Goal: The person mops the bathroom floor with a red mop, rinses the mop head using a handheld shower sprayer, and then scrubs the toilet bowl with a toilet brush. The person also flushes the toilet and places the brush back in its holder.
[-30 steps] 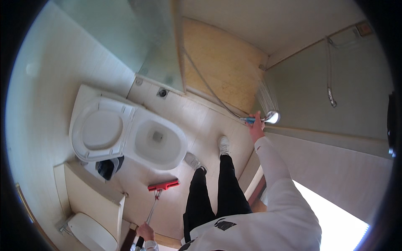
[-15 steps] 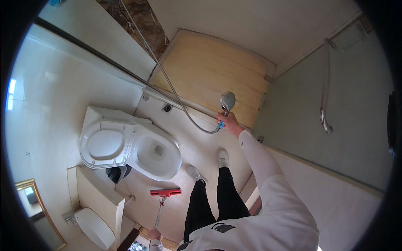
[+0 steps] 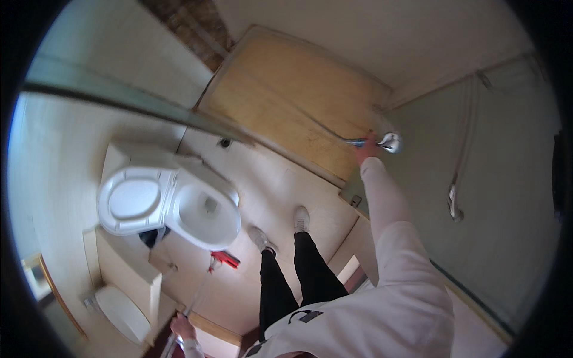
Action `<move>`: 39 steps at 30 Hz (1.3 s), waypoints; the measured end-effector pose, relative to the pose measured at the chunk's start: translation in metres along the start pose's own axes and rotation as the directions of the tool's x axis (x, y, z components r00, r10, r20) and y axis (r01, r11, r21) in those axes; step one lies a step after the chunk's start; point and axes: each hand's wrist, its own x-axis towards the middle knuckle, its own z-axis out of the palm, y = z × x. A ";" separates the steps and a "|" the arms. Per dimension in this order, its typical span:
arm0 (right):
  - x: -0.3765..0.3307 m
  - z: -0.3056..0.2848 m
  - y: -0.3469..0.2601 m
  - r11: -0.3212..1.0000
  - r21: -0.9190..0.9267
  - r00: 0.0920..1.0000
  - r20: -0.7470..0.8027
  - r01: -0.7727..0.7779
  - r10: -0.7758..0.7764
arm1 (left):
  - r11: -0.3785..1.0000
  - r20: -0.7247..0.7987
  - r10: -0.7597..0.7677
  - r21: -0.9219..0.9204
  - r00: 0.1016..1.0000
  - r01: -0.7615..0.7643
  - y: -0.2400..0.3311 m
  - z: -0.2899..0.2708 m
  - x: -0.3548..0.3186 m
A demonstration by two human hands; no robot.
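The right hand (image 3: 368, 147) is stretched out over the far edge of the floor (image 3: 286, 179), fingers wrapped around the handle of a chrome shower head (image 3: 389, 142) whose hose trails across the wooden shower tray (image 3: 286, 101). The left hand (image 3: 181, 326), down by the near edge of the floor, is closed around the pole of a red-headed squeegee (image 3: 225, 259) whose blade rests just beside the open toilet (image 3: 173, 203).
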 end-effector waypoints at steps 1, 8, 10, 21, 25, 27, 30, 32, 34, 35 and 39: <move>0.006 0.001 0.001 0.999 -0.035 0.999 -0.011 0.034 -0.035 | 0.997 -0.048 0.018 -0.076 0.999 -0.022 0.005 0.003 -0.001; -0.003 0.100 0.032 0.762 -0.441 0.794 0.588 0.475 -0.154 | 0.913 -0.040 -0.075 -0.405 0.996 0.052 0.040 -0.021 -0.007; -0.033 0.127 0.046 0.518 -0.523 0.649 0.755 0.677 -0.086 | 0.963 0.137 -0.016 -0.266 0.990 0.052 0.047 -0.020 -0.011; -0.170 0.040 0.124 -0.022 -0.265 0.232 0.797 0.964 0.557 | 0.819 -0.142 -0.309 -0.542 0.940 0.188 0.086 0.039 -0.028; -0.249 -0.041 0.155 0.115 0.173 -0.205 0.706 0.978 0.678 | 0.915 -0.188 -0.328 -0.306 0.926 0.263 0.102 0.027 -0.056; -0.288 -0.058 0.158 0.185 0.236 -0.295 0.634 0.954 0.715 | 0.910 -0.043 -0.352 -0.251 0.935 0.331 0.108 0.015 -0.071; -0.334 -0.043 0.167 0.142 0.241 -0.265 0.624 0.960 0.735 | 0.849 0.096 -0.416 -0.315 0.904 0.424 0.117 -0.003 -0.094; -0.346 -0.016 0.172 0.085 0.164 -0.173 0.659 0.983 0.732 | 0.850 0.179 -0.438 -0.238 0.881 0.471 0.124 -0.010 -0.105; -0.347 0.015 0.172 0.109 0.065 -0.123 0.696 0.992 0.708 | 0.838 0.166 -0.498 -0.160 0.851 0.521 0.132 -0.010 -0.114; -0.344 0.021 0.172 0.110 0.006 -0.083 0.698 0.994 0.711 | 0.829 0.198 -0.482 -0.212 0.854 0.517 0.143 -0.008 -0.121; -0.360 0.020 0.185 0.129 0.268 -0.263 0.557 0.955 0.787 | 0.732 0.257 -0.537 -0.333 0.804 0.595 0.183 0.005 -0.150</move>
